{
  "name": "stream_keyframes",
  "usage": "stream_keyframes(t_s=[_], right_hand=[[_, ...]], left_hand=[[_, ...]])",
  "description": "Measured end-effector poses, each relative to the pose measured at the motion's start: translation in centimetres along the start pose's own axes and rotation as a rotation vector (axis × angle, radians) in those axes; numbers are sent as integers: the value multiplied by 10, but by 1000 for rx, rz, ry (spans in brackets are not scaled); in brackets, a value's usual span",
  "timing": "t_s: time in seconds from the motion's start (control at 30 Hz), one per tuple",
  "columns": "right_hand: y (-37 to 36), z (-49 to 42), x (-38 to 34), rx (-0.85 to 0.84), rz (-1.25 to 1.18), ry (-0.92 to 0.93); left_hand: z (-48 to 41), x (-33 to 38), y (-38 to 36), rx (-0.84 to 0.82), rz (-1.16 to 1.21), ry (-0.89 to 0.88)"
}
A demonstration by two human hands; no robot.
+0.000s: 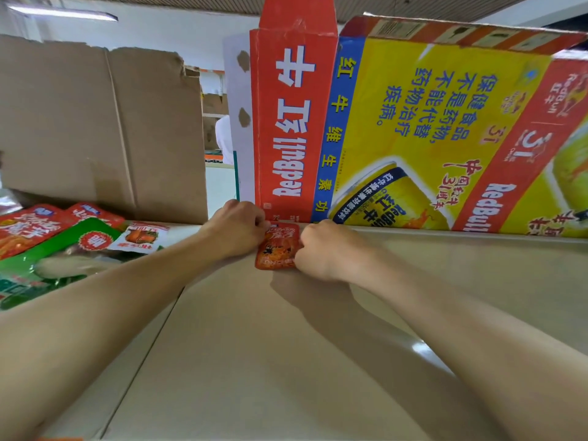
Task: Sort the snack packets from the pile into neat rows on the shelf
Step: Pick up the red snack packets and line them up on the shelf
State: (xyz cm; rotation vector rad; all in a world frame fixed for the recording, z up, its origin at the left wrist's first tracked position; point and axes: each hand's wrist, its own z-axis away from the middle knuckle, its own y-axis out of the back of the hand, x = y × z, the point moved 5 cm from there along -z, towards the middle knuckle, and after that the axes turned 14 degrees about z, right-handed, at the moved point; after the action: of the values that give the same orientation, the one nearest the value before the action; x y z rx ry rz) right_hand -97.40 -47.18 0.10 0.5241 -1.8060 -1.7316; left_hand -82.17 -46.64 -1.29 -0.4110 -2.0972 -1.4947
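The pile of snack packets (pixel 54 246) lay at the shelf's (pixel 286 361) left edge, waiting. The left hand (pixel 237 226) and right hand (pixel 321 249) both pinched one small red packet (pixel 276 249), probably to set it straight against the Red Bull box (pixel 413 132) at the back edge.

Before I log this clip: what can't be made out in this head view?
- Red packet: both side edges covered by the left hand and right hand.
- Fingers: curled under, so the grip is hidden.
- Pile: cut off by the left edge.
- Packet print: too blurred to read.
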Motion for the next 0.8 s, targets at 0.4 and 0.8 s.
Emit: stream_keyframes(t_s=[0.4, 0.8], right_hand=[[49, 27, 11, 396, -43, -108], [69, 107, -19, 705, -42, -105]], left_hand=[[32, 38, 44, 113, -88, -113], [142, 58, 94, 329, -211, -421]])
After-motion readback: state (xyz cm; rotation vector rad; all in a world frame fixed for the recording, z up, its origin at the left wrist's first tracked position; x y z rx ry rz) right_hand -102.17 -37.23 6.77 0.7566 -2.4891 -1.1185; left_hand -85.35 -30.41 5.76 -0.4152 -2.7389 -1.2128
